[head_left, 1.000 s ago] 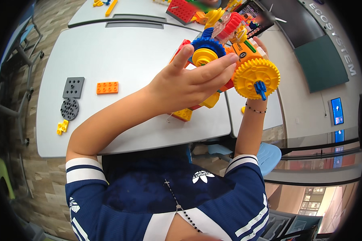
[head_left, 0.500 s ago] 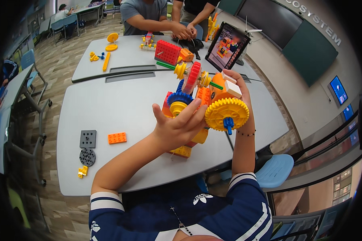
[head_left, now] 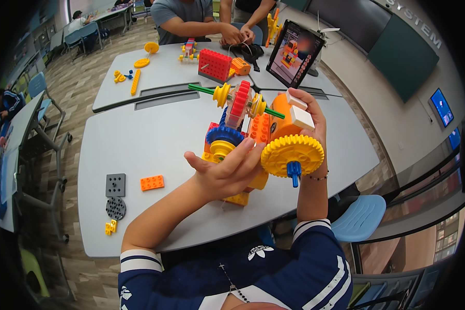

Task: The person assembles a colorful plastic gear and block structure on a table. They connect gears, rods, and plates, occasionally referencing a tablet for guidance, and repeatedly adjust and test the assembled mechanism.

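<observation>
Plastic gear-and-brick model [head_left: 260, 128]: probably light, stiff, prone to unclipping

Over the table [head_left: 119, 139], toward two o'clock from view centre; clamped in the right hand [head_left: 318, 121], touched by the left hand [head_left: 227, 171] with thumb apart. Best held by orange housing [head_left: 285, 125], not green axle [head_left: 200, 89].

Multicoloured geared brick model [head_left: 261, 128] between left hand [head_left: 226, 173] and right hand [head_left: 318, 120]
</observation>
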A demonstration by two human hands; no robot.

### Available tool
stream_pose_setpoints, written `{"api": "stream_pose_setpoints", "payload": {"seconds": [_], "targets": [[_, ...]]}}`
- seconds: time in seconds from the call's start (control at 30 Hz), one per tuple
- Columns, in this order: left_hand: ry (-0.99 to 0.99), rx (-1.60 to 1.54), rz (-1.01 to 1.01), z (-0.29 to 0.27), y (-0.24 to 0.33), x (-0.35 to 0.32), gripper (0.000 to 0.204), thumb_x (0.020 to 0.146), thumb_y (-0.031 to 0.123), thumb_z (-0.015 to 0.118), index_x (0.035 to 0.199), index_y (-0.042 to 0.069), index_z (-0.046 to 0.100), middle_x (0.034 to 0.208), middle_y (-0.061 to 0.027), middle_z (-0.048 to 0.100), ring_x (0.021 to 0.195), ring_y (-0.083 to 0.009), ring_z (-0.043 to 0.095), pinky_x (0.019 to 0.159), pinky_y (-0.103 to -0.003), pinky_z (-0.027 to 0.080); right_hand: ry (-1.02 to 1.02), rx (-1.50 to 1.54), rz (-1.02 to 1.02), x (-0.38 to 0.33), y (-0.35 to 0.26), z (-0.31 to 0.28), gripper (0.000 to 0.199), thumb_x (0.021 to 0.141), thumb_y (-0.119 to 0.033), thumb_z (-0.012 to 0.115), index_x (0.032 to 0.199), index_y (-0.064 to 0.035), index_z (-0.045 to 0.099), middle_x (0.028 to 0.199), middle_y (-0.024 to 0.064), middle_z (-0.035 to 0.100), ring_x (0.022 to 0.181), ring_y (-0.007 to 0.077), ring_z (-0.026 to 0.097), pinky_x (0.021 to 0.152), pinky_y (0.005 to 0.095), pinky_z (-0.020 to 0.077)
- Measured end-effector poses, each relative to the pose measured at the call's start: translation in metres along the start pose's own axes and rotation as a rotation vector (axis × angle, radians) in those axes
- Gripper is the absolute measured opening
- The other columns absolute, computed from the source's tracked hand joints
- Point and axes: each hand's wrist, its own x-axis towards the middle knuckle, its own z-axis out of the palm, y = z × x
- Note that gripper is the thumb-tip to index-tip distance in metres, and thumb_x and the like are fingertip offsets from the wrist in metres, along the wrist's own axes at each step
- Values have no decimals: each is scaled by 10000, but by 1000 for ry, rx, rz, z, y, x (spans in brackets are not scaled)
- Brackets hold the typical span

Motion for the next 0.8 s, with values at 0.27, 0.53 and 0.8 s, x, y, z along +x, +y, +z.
{"api": "stream_pose_setpoints", "payload": {"seconds": [0.27,0.53,0.8], "targets": [[-126,167,75,-12,-3,5,377,989,366,426,1199,148,651,1141,53,658,1236,-135,567,888,-782,-215,197,478,39,4,32,-71,419,992,-178,491,1372,-19,414,1170,164,601,1036,238,638,889,359,561],[4,203,125,-16,-16,0,500,926,559,491,1173,146,625,1193,37,625,1253,-192,523,996,-782,-106,33,-670,169,-45,83,-109,684,662,-243,858,1253,-60,568,1093,64,600,974,161,608,854,293,504],[41,-683,-507,-15,-42,-8,1054,635,340,852,1431,73,214,1403,-209,331,1370,-348,316,1166,-536,154,-71,-583,212,-64,101,-105,693,626,-275,861,1234,-95,580,1175,53,563,1064,185,573,887,330,489]]}}
